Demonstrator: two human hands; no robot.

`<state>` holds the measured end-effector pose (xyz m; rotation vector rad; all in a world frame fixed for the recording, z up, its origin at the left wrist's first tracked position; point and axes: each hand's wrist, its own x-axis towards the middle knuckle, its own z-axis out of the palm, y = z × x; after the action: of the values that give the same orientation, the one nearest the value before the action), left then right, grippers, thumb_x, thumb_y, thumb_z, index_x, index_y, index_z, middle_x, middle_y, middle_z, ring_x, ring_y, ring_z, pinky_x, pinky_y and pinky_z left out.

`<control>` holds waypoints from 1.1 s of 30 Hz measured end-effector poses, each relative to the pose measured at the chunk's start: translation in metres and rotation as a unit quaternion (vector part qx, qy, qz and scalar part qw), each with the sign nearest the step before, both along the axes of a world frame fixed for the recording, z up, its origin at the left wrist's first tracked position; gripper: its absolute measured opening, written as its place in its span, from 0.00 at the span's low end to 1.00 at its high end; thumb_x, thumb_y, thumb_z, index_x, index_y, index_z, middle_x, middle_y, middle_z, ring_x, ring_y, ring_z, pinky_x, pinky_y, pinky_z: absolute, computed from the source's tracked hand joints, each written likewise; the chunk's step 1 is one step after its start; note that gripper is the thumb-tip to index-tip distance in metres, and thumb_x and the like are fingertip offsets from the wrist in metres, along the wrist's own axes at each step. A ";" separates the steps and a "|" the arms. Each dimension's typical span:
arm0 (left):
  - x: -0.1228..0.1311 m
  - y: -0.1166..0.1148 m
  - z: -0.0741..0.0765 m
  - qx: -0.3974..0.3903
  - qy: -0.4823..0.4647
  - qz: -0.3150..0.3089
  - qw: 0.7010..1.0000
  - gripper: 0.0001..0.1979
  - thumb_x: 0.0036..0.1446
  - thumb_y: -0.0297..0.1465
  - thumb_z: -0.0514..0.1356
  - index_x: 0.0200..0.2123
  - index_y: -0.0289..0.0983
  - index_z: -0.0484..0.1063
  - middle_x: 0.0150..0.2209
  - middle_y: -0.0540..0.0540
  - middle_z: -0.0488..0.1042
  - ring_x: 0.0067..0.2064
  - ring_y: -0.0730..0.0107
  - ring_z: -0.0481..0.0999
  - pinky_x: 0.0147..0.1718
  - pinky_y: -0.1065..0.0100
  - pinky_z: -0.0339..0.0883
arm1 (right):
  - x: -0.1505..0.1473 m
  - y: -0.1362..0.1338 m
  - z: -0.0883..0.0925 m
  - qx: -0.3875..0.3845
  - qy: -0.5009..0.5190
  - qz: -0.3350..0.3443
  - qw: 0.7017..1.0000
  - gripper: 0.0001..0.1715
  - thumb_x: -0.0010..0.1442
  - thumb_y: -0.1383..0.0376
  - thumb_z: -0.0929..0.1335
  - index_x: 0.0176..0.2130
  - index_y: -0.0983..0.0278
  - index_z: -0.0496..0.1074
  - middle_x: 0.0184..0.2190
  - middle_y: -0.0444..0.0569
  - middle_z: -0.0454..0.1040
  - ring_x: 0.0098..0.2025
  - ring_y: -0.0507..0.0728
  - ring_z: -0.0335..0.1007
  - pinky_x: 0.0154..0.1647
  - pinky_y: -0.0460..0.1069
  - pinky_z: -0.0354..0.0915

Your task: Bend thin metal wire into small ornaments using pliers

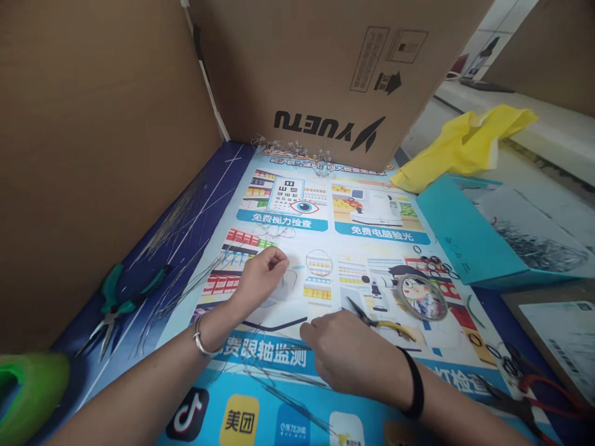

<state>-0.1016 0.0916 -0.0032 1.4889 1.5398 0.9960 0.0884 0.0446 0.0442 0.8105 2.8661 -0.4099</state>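
Observation:
My left hand (pixel 264 279) is closed in a pinch over the printed poster sheet (pixel 320 244); whatever thin thing sits between its fingertips is too fine to make out. Just beyond it lies a piece of looped thin wire (pixel 276 232). Lower and to the right, my right hand (pixel 339 350) is curled shut with the knuckles up, and its grip is hidden. Yellow-handled pliers (pixel 376 322) lie right behind that hand. Several straight thin wires (pixel 288 399) are spread on the sheet below both hands. A round clear dish (pixel 422 297) stands farther right.
Cardboard panels (pixel 316 68) wall off the back and left. Green-handled pliers (pixel 114 303) and a green tape roll (pixel 32 393) lie left. To the right are black rings (pixel 434 266), a turquoise box (pixel 483 241) with wire clippings, yellow cloth (pixel 465 148) and red-handled pliers (pixel 515 396).

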 end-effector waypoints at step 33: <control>0.010 -0.020 0.013 0.278 0.383 -0.352 0.808 0.07 0.59 0.26 0.54 0.37 0.37 0.71 0.34 0.47 0.73 0.36 0.67 0.69 0.33 0.66 0.61 | 0.037 0.059 0.008 -0.089 0.081 -0.100 0.988 0.07 0.54 0.72 0.62 0.28 0.65 0.67 0.24 0.43 0.70 0.25 0.48 0.60 0.26 0.44 0.49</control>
<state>-0.0914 0.0720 0.0103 2.8553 0.9703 0.3824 0.1252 0.1034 0.0519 1.0793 2.8471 -0.7773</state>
